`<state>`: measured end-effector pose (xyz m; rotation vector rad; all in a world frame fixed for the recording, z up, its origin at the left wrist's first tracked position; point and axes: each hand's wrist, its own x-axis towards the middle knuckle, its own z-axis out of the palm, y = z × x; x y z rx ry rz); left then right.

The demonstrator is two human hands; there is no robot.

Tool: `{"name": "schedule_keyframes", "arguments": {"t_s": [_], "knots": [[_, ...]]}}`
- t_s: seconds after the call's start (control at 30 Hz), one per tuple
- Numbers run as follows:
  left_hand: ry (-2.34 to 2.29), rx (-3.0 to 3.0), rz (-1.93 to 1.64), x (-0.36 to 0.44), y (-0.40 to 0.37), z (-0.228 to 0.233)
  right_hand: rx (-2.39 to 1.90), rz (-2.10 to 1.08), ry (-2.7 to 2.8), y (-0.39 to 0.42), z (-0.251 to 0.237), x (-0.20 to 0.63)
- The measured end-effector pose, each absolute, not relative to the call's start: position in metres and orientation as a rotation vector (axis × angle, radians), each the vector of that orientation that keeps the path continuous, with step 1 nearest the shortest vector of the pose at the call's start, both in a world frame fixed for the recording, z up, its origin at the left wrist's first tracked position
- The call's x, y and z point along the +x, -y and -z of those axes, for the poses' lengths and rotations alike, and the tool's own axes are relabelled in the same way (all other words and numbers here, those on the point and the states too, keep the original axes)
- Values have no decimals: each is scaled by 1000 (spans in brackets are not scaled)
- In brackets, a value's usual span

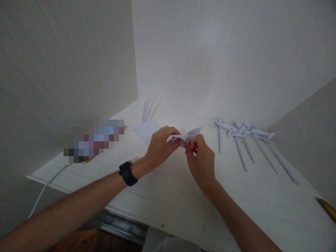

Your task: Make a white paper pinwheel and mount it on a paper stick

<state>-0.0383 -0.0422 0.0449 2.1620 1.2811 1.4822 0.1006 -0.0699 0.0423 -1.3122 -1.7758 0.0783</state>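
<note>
Both hands are closed on a folded paper piece (185, 135), held just above the worktop (168, 196): the left hand (160, 147) pinches its left end, the right hand (201, 159) its middle. Finished paper pinwheels (244, 134) lie to the right, a paper square (147, 130) behind.

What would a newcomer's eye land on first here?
Most likely the two hands meeting mid-table: the left hand and the right hand pinch a folded white paper piece between them. Next, the row of finished paper pinwheels lying on the white table to the right, and the black watch on the left wrist.
</note>
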Motion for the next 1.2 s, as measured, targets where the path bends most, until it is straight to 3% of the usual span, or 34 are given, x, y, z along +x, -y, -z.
{"name": "schedule_keyframes", "arguments": {"t_s": [0.33, 0.7, 0.8, 1.03, 1.2], "knots": [[-1105, 2286, -1517, -35, 43, -41, -1247, 28, 1846, 66, -42, 100], [-1085, 1985, -1446, -37, 38, -41, -1276, 18, 1656, 63, -53, 113], [-1051, 1827, -1375, -37, 34, -37, -1224, -154, 1531, 55, -54, 119], [-899, 1608, -1313, -36, 28, -31, -1048, -1090, 1539, 39, -43, 124], [-891, 1613, -1304, -35, 29, -33, -1083, -1175, 1500, 42, -44, 122]]}}
